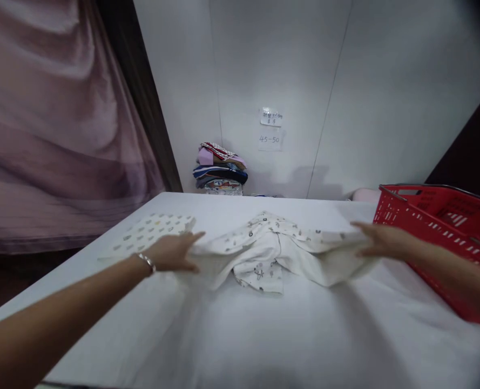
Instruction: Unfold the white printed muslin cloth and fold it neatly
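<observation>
White printed cloth — spans the gap between the two hands, over the middle of the worktop, nearer its far edge than its near one. Left hand appears to pinch the left end, right hand the right end; motion blur hides the exact finger contact. Arms wide apart, both ends raised, the middle peaked and creased, a loose flap hanging toward the near edge.

Step in hand, as judged: opening the cloth out. Next move calls for even tension on both ends, then a level lowering — the bunched middle could otherwise set into folds.

Outward: a bracelet on the left wrist. Patterned cloth lies flat by the worktop's left edge, toward the far left corner. Red basket stands along the right edge, close behind the right hand. Past the far edge, a stack of folded fabrics; right of it, paper notes on the wall.
</observation>
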`<control>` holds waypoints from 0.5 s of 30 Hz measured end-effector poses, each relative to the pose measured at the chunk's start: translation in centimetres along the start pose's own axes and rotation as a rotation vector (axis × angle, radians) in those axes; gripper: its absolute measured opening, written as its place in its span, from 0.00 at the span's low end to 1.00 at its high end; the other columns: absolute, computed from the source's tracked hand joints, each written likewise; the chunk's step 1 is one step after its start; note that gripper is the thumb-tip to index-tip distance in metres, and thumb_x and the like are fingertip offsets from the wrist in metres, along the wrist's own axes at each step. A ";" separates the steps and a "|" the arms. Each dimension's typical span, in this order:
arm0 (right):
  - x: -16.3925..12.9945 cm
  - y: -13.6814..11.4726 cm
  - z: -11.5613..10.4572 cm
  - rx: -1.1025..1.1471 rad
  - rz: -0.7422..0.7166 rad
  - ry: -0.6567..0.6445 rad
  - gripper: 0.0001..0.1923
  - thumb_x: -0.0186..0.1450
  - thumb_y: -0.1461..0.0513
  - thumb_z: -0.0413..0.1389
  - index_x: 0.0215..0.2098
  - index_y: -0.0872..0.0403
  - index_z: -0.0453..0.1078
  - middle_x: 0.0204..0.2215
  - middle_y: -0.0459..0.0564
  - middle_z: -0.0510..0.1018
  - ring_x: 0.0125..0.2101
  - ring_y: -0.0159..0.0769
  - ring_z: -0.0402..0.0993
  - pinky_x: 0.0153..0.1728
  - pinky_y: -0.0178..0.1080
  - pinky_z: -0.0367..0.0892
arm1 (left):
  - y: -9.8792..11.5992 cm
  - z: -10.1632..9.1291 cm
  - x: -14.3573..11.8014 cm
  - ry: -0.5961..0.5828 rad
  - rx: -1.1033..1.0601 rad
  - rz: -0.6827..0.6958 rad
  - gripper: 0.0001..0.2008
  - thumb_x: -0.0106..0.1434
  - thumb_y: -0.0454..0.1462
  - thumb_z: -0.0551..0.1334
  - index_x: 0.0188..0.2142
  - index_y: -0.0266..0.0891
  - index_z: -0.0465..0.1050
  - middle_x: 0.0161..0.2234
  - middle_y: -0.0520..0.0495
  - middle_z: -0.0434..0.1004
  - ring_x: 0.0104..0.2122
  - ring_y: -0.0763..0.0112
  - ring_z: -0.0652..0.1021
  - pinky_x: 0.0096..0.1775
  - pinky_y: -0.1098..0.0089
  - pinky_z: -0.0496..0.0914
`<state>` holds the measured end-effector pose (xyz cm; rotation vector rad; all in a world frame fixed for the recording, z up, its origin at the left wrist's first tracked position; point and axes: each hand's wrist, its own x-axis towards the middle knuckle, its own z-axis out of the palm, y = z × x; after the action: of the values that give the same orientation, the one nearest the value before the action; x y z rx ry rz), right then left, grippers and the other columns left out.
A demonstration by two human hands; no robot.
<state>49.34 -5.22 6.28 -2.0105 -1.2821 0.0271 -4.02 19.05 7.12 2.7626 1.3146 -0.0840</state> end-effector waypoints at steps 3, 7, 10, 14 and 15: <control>-6.2 5.3 1.5 -0.400 0.121 -0.297 0.14 0.37 0.65 0.69 0.23 0.48 0.74 0.21 0.56 0.75 0.23 0.44 0.71 0.26 0.44 0.59 | 0.2 6.0 -2.2 -0.126 -0.039 -0.118 0.47 0.45 0.50 0.64 0.63 0.43 0.50 0.54 0.37 0.68 0.45 0.49 0.74 0.44 0.60 0.65; -11.3 8.0 2.1 -0.074 0.291 -0.373 0.05 0.51 0.54 0.60 0.22 0.44 0.74 0.27 0.57 0.78 0.27 0.45 0.74 0.30 0.45 0.64 | 1.0 9.9 -2.8 -0.153 -0.229 -0.296 0.46 0.54 0.55 0.55 0.65 0.36 0.42 0.56 0.33 0.65 0.52 0.49 0.70 0.49 0.59 0.64; -12.4 5.9 4.1 0.225 0.466 -0.313 0.10 0.53 0.49 0.56 0.30 0.42 0.73 0.20 0.50 0.74 0.17 0.41 0.68 0.19 0.42 0.60 | 3.6 11.3 -1.5 -0.148 -0.312 -0.269 0.50 0.51 0.56 0.57 0.65 0.35 0.39 0.60 0.33 0.58 0.55 0.51 0.67 0.51 0.60 0.62; -11.3 1.6 8.6 0.326 0.524 -0.293 0.28 0.50 0.48 0.57 0.50 0.42 0.66 0.15 0.43 0.67 0.13 0.40 0.62 0.16 0.43 0.57 | 7.5 12.6 1.7 -0.051 -0.258 -0.247 0.53 0.47 0.53 0.62 0.65 0.35 0.39 0.60 0.29 0.56 0.51 0.47 0.71 0.47 0.57 0.65; -10.8 0.7 9.9 0.316 0.487 -0.310 0.31 0.50 0.48 0.57 0.52 0.43 0.64 0.15 0.43 0.67 0.15 0.42 0.64 0.18 0.43 0.59 | 8.2 12.8 2.4 -0.023 -0.250 -0.241 0.49 0.48 0.52 0.62 0.64 0.35 0.44 0.57 0.29 0.61 0.48 0.47 0.72 0.45 0.57 0.66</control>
<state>40.66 -8.34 -5.13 -2.0357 -0.8638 0.7490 3.64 14.53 -5.43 2.3836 1.5301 0.0321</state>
